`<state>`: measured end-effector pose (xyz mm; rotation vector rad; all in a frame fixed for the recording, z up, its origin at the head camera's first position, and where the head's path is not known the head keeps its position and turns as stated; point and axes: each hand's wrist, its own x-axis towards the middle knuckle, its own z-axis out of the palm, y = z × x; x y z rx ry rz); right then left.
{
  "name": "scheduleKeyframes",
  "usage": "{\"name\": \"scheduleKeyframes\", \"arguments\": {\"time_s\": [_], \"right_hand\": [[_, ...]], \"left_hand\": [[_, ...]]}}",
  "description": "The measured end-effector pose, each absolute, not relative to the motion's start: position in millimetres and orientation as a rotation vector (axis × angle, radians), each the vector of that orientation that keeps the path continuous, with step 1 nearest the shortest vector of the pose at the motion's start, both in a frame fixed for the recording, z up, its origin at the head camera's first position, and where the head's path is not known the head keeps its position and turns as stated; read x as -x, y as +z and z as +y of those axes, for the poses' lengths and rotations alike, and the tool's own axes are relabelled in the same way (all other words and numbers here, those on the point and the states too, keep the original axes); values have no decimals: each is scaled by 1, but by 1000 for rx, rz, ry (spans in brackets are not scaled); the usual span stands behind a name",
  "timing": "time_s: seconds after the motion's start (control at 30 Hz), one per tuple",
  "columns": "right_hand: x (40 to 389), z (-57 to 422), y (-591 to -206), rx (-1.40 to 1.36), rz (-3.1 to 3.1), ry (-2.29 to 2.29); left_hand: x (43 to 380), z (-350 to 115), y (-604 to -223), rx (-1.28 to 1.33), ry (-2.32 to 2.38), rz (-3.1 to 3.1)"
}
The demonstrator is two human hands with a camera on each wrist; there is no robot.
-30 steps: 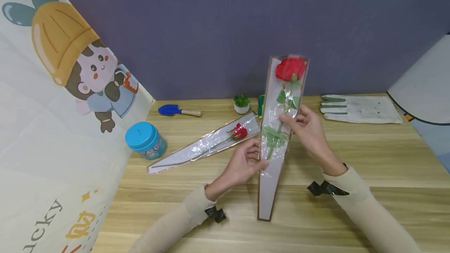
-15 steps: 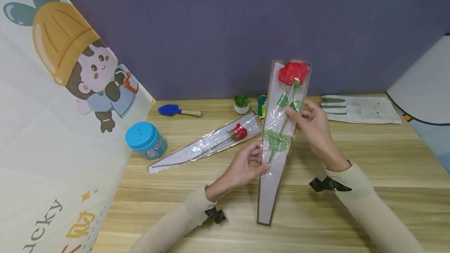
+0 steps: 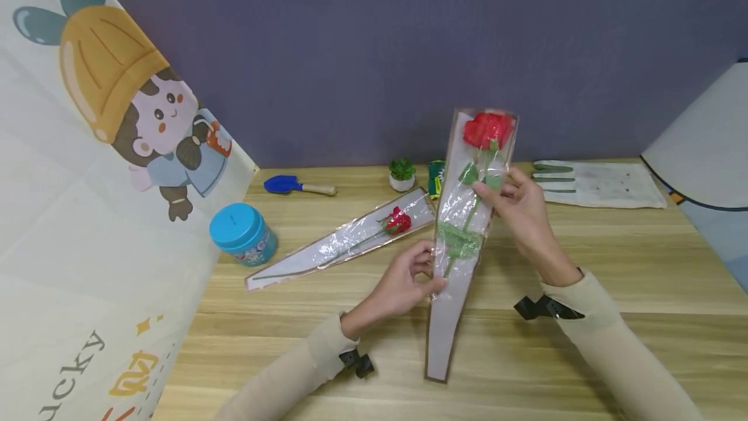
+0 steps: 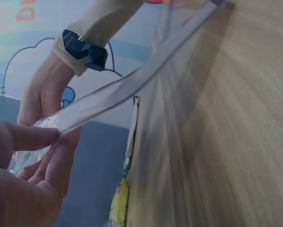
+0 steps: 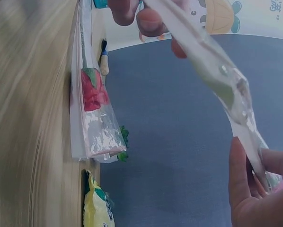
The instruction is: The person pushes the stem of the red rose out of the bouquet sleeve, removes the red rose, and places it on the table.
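In the head view I hold a red rose in a clear, brown-edged sleeve (image 3: 445,323) with white backing, flower end up and narrow end toward me. My left hand (image 3: 402,283) pinches the sleeve's left edge near the lower stem, thumb in front. My right hand (image 3: 522,218) pinches the right edge below the flower. In the left wrist view the left thumb and fingers (image 4: 39,175) grip the sleeve's edge, the narrow end reaching out over the table. Just left of my hands, a second sleeved rose (image 3: 350,239) lies on the table, pointing diagonally.
A blue tub (image 3: 242,232) stands at the left. Along the back lie a blue trowel (image 3: 298,186), a small potted plant (image 3: 402,174), a green and yellow packet (image 3: 435,177) partly hidden by the held sleeve, and a white glove (image 3: 602,184). A dark wall (image 3: 350,63) rises behind the table (image 3: 613,265).
The held sleeve has come slightly down in the head view, toward me. My right hand moved a little right early on; both hands keep their grip. The second rose stays put.
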<state>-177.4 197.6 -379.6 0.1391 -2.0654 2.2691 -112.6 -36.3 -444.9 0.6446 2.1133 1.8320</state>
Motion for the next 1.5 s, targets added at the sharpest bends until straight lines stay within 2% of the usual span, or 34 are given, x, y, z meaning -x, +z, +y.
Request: {"name": "scheduleKeyframes", "arguments": {"time_s": [1.5], "right_hand": [[156,174,-395,-231,-2429,1941]], "left_hand": [[120,-47,-442,-575,1878,2224]]}}
